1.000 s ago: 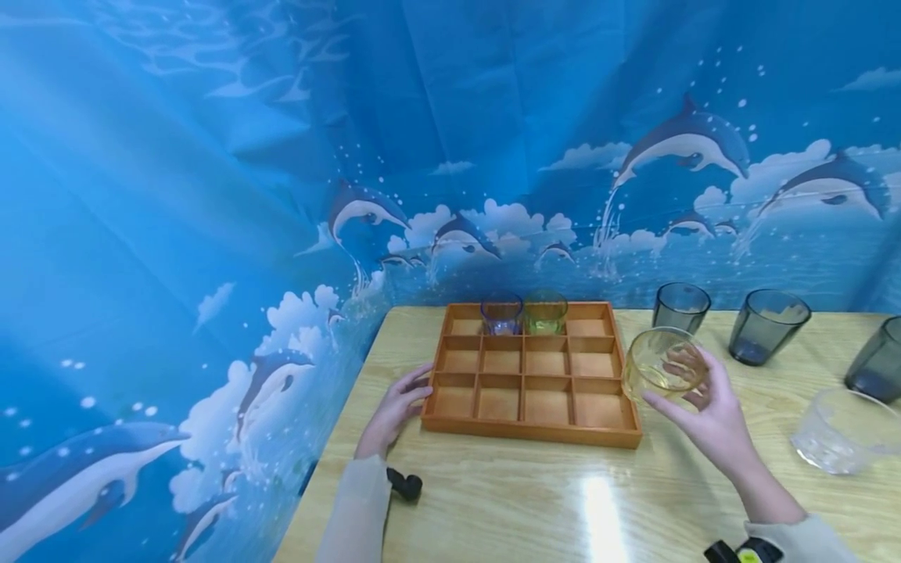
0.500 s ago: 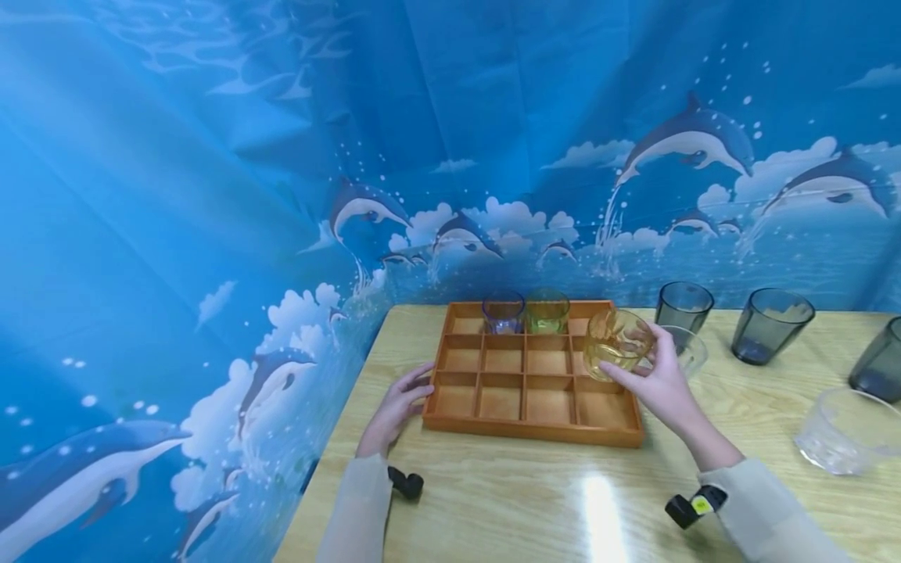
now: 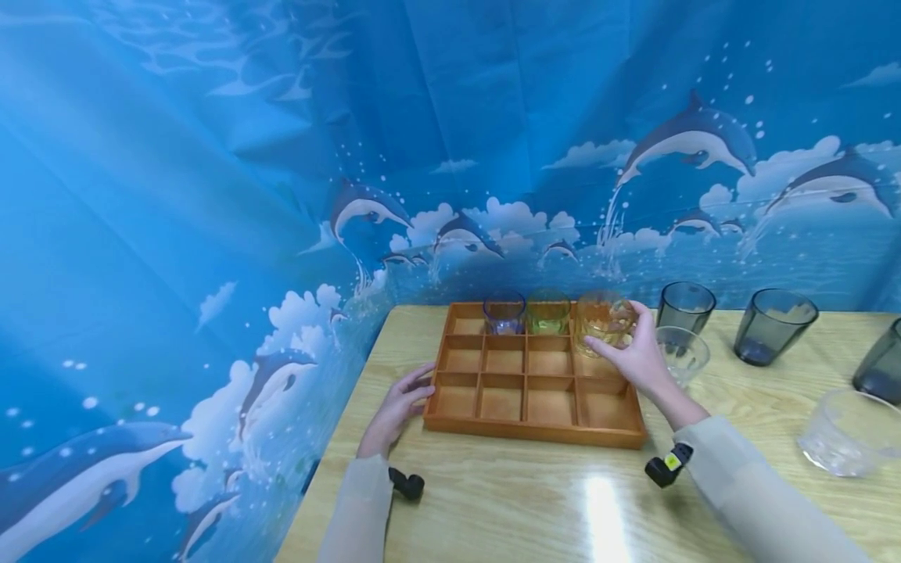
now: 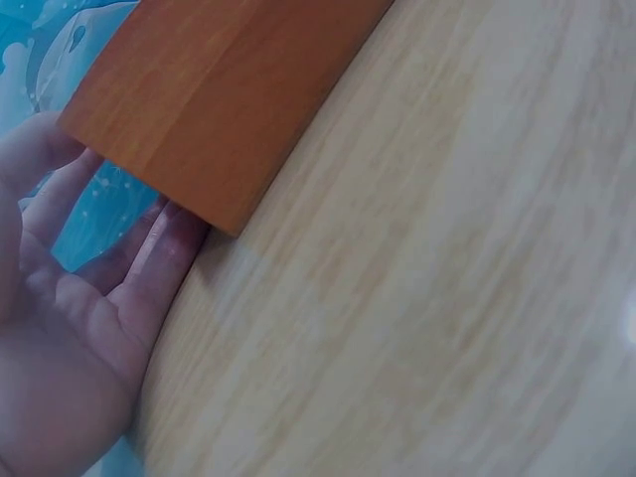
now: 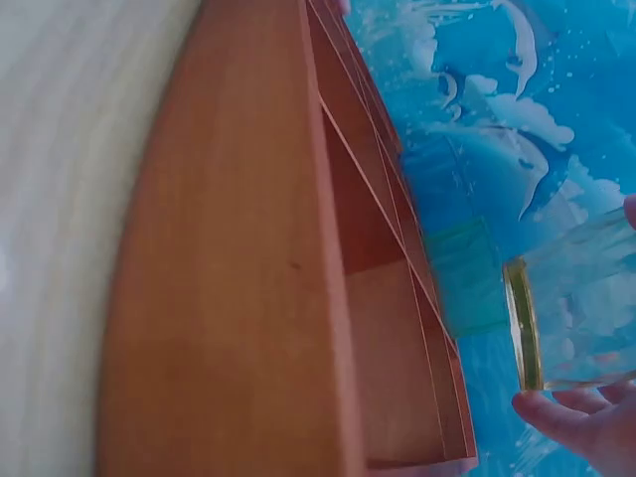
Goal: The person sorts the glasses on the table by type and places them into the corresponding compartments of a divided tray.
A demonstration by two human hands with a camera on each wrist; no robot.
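My right hand [image 3: 644,361] holds a yellow glass [image 3: 598,327] between thumb and fingers, above the back right compartments of a wooden divided tray [image 3: 535,432]. In the right wrist view the glass [image 5: 581,308] is lifted clear of the tray, its thick base towards the tray. My left hand [image 3: 396,410] rests against the tray's left side, fingers stretched along it; in the left wrist view its fingertips touch the tray's side [image 4: 219,119]. A blue glass [image 3: 504,314] and a green glass [image 3: 548,314] stand side by side in the back row.
Dark grey glasses [image 3: 686,305] stand at the right, one [image 3: 774,328] further over and another [image 3: 880,363] at the view's edge. A small clear glass [image 3: 683,356] is beside the right hand. A clear glass mug [image 3: 845,438] stands nearer. A dolphin-print curtain [image 3: 528,156] hangs behind the table.
My right hand has carried the yellow glass leftward and back, from beside the tray to over its back right corner. This uncovers the small clear glass. My left hand stays put.
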